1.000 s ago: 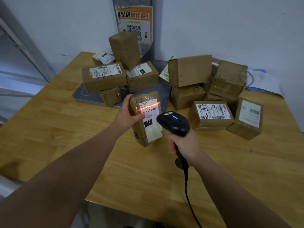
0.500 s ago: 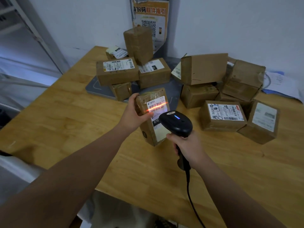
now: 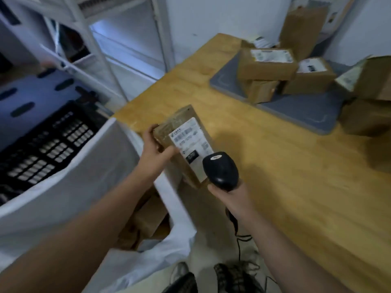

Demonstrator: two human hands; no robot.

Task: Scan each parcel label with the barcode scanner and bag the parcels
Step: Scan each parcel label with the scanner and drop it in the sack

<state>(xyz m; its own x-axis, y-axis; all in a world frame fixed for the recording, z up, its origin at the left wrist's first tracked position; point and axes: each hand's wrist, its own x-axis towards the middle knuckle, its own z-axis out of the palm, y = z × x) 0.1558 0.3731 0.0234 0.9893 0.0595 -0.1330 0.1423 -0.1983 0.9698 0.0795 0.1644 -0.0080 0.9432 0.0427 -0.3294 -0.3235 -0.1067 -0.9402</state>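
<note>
L hand is clamping fingers and thumb on the labelled parcel, its long axis slanting away to their right, while R hand is gripping the barcode scanner; white bag is gaping just below L fingers, nearer them.

Both bare forearms reach forward from the lower edge, the left one slanting in from the left. The left grip clasps a parcel by its left edge, thumb laid across the labelled face. The right grip, just beside and lower, wraps round the handle of a scanner.
</note>
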